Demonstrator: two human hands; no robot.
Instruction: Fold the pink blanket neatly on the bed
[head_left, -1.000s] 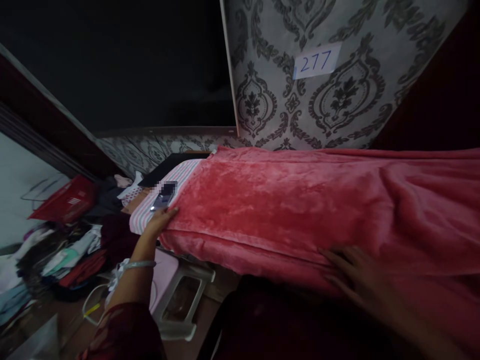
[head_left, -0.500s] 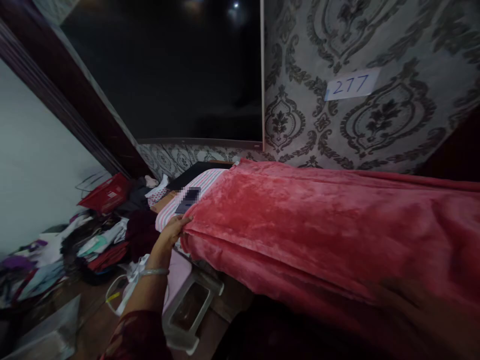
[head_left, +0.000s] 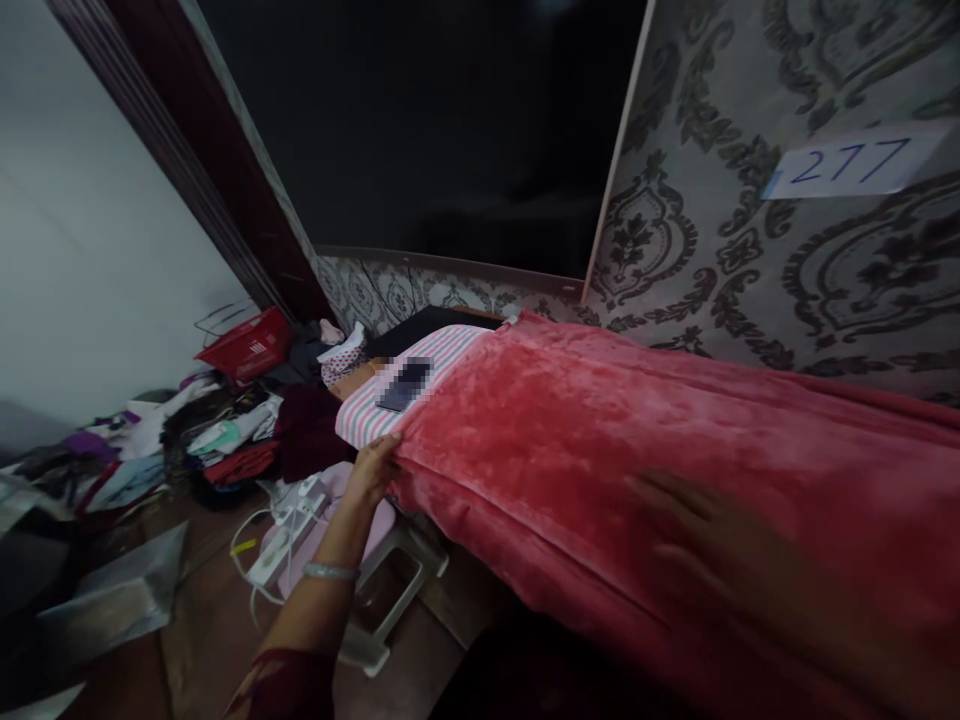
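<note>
Red blanket [head_left: 600, 440] is spread across the bed, reaching the far patterned wall [head_left: 750, 250]. Its left corner is pinched by the left hand [head_left: 373, 470]; the right hand [head_left: 720, 545] is laid flat on it, fingers spread. A striped sheet [head_left: 375, 412] with a phone [head_left: 405, 385] lies just left of the edge.

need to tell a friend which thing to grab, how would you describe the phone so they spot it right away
Start at the red blanket that covers the long surface along the patterned wall. At its far left end, just past the left hand gripping the blanket's edge, a pink-and-white striped cloth shows. The phone lies flat on that cloth: the only dark, flat rectangle there.
</note>
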